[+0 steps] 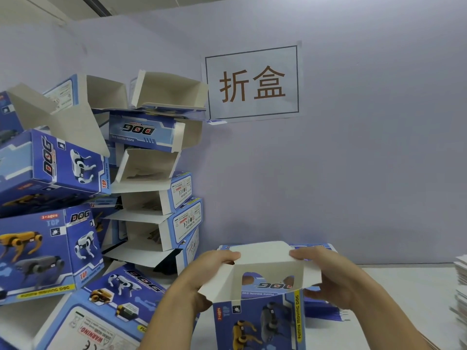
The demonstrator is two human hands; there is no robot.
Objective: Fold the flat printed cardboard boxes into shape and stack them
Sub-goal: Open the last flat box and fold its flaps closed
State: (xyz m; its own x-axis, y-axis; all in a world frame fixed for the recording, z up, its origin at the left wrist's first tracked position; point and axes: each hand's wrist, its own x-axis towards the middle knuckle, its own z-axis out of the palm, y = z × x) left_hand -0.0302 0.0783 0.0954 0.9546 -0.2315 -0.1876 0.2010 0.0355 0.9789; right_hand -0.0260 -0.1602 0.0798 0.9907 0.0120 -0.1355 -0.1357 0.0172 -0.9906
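A pale wall (353,160) fills the view, with a paper sign (252,83) taped to it; against its left side leans a tall, untidy pile of folded boxes (106,188), blue and printed with toy dogs, many with flaps open; low in the middle, over the white table (394,294), stands the box (257,299) being shaped, its white top flaps raised; the left hand (204,271) grips its left flap, the right hand (326,274) pinches the right one; flat blanks (460,294) are stacked at the far right.
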